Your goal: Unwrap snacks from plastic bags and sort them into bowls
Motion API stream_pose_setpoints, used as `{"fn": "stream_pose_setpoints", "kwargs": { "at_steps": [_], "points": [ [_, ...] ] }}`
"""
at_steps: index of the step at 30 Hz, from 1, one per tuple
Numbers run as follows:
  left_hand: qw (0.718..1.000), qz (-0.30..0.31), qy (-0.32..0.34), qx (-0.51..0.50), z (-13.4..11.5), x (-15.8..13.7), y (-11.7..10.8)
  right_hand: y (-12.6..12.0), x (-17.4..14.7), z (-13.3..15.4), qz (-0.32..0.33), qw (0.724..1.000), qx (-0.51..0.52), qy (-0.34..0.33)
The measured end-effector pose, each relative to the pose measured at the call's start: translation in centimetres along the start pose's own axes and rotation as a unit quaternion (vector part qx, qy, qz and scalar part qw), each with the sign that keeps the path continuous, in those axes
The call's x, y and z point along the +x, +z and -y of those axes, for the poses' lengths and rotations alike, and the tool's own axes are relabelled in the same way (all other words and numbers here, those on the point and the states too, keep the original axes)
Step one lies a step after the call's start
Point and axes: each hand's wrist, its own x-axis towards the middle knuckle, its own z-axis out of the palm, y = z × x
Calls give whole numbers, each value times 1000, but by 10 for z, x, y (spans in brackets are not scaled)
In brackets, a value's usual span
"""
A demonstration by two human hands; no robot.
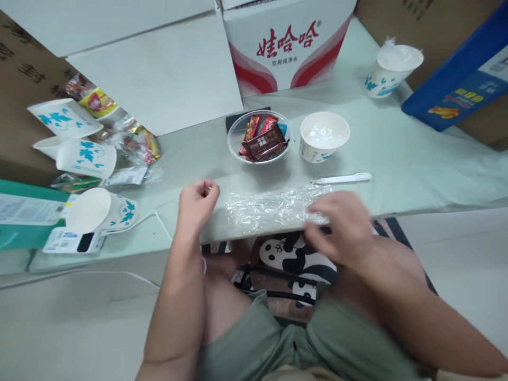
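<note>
A crumpled sheet of clear plastic wrap (265, 209) lies along the front edge of the table. To its left, my left hand (199, 203) rests at the table edge with its fingers curled closed, and nothing shows in them. My right hand (341, 225), blurred by motion, is over the wrap's right end. Its thumb and fingers are apart; whether they touch the wrap I cannot tell. Behind the wrap lies a white utility knife (343, 179). Beyond that stand a clear bowl (234, 145) of wrapped snacks (265, 144) and a paper cup (323, 153) with clear plastic inside.
Paper cups (89, 159) and snack packets (138, 140) crowd the left side, near a white device (73, 241) with a cable (159, 217). White cartons (159, 74) stand at the back. Another cup (391, 71) and a blue package (456, 74) are at the right.
</note>
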Motion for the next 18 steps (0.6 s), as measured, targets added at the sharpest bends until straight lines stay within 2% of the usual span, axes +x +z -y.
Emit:
{"fn": "stream_pose_setpoints", "kwargs": {
  "at_steps": [1, 2, 3, 5, 8, 10, 11, 12, 13, 15, 16, 17, 18],
  "points": [
    [1000, -9, -2, -21, -3, -3, 1, 7, -1, 8, 65, 997, 32, -39],
    [999, -10, -5, -40, -6, -5, 3, 16, -3, 15, 139, 988, 37, -48],
    [998, -8, -8, -54, -8, -6, 5, 25, -4, 19, 204, 978, 21, -40],
    [997, -4, -9, -72, -12, -7, 9, 40, -7, 21, 285, 958, -22, -11],
    [995, -6, 4, -103, -13, -5, 11, 44, -10, 15, 324, 946, 11, 13],
    [989, -3, 13, -148, -11, -3, 11, 36, -10, 10, 330, 935, 111, 59],
    [984, 7, 17, -179, -11, -2, 11, 31, -8, 8, 327, 920, 189, 106],
    [976, 28, 20, -215, -10, -2, 11, 26, -6, 6, 313, 890, 285, 169],
    [965, 59, 23, -255, -10, -2, 12, 22, -3, 5, 289, 840, 392, 241],
    [927, 159, 30, -338, -13, -7, 18, 17, 5, 2, 221, 689, 578, 378],
    [900, 222, 32, -374, -15, -11, 23, 17, 9, 1, 186, 614, 636, 428],
    [869, 285, 31, -403, -18, -15, 30, 18, 14, 1, 158, 557, 669, 467],
    [839, 341, 28, -424, -22, -21, 38, 20, 19, 1, 137, 521, 681, 496]
  ]
}}
